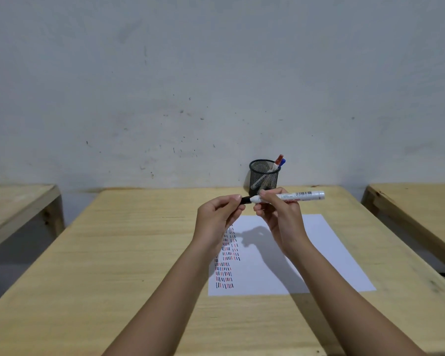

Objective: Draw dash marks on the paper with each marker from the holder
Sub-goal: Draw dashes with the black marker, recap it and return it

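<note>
Right hand (275, 214) holds white marker (293, 196) (level); left hand (216, 214) pinches cap (246, 200).

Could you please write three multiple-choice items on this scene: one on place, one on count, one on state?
1. Where on the paper are the dash marks?
A. its left side
B. its right side
C. its far edge only

2. How many markers stand in the holder?
A. none
B. two
C. five

3. What is the left hand doing?
A. resting flat on the table
B. pinching the cap
C. reaching into the holder

Answers: 1 A, the rows fill the left side only. 2 B, a red marker and a blue marker stick out. 3 B, it pinches the black cap while the right hand holds the marker.
</note>
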Motion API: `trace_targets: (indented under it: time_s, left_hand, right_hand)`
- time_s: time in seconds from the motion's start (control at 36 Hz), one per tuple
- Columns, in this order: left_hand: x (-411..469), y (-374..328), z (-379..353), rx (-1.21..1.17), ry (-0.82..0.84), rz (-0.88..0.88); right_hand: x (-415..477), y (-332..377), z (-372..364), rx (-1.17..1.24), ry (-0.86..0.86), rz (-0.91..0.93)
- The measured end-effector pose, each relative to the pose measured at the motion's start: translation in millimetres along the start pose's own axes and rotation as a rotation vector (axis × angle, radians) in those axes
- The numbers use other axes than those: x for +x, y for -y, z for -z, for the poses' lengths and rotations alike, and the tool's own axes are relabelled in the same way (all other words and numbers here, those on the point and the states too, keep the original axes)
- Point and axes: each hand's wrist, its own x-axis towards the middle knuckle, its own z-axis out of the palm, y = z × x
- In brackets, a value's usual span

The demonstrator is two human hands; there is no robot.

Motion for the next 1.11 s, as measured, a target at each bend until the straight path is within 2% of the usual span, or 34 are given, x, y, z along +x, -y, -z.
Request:
trace_targets:
  time_s: [0.36, 0.53, 0.67, 0.92, 1.11]
  left_hand:
    - [-7, -18, 0, 0.107, 0.025, -0.079]
    - [-7, -15, 2, 0.217, 0.03, -0.149]
    - [-5, -14, 9, 0.188, 0.044, -0.125]
    - [-2, -18, 9, 0.279, 0.073, -0.165]
    - [-2, -21, 13, 0.328, 0.1, -0.175]
  right_hand:
    - [-2, -1, -5, 0.135, 0.083, -0.017]
    - [-1, -3, -6, 0.036, 0.105, 0.013]
    - [-1, -1, -4, -0.027, 0.119, -0.033]
    - [0, 3, -1, 0.019, 0.094, -0.087]
    - [0, 7, 8, 0.011, 0.144, -0.168]
